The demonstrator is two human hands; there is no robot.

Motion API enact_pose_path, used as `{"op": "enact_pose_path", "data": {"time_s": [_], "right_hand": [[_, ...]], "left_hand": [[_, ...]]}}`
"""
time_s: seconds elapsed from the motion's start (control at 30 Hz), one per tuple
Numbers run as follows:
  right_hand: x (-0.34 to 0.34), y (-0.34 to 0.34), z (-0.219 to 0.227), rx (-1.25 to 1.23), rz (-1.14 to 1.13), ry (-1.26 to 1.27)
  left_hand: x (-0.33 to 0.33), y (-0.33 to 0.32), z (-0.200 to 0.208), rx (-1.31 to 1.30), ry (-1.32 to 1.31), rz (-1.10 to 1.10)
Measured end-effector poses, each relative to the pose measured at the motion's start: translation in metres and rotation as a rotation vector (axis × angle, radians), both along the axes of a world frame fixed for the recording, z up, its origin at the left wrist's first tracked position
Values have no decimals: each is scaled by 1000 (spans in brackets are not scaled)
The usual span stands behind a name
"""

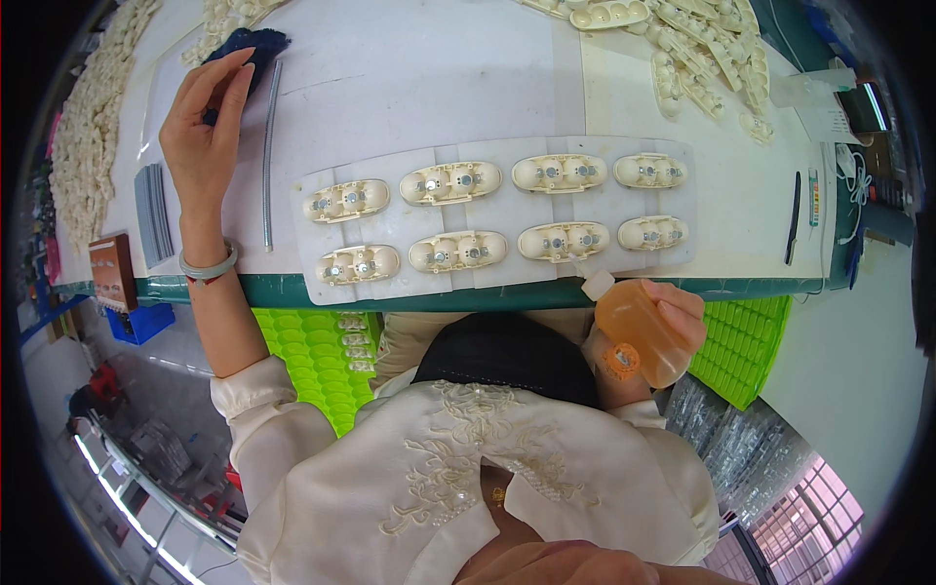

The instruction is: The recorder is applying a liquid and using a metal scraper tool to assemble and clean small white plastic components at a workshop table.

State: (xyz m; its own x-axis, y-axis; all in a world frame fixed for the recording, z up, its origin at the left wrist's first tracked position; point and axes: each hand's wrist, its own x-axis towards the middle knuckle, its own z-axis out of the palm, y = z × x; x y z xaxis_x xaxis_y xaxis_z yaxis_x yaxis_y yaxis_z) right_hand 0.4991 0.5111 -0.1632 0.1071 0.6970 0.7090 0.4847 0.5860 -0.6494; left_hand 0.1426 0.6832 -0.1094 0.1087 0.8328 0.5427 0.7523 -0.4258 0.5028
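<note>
My right hand [680, 317] is closed around a squeeze bottle [639, 327] of orange liquid at the table's front edge. The bottle is tilted, and its white tip [598, 285] points toward the nearest cream plastic shells. At the far left, my left hand [202, 132] pinches a dark blue cloth [255, 43], with part of it showing under the fingers. Between the hands lies a white fixture board [507, 216] carrying two rows of oval cream shells [561, 174]. Small round silvery pieces sit inside the shells.
A thin metal rod [272, 156] lies beside my left forearm, with grey strips [153, 214] further left. Cream parts are heaped at the left [93, 146] and back right [712, 49]. A black pen [793, 216] lies at right. Green trays [746, 341] stand below the table edge.
</note>
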Motion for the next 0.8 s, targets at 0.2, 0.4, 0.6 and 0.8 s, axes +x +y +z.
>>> {"op": "enact_pose_path", "data": {"time_s": [0.2, 0.4, 0.6, 0.8], "right_hand": [[4, -3, -2, -67, 155, 144], [-4, 0, 14, -150, -18, 140], [1, 12, 7, 3, -212, 145], [4, 9, 7, -2, -214, 54]], "left_hand": [[1, 0, 1, -11, 5, 7], [1, 0, 2, -14, 14, 18], [3, 0, 2, -4, 23, 17], [2, -1, 3, -10, 29, 24]]}}
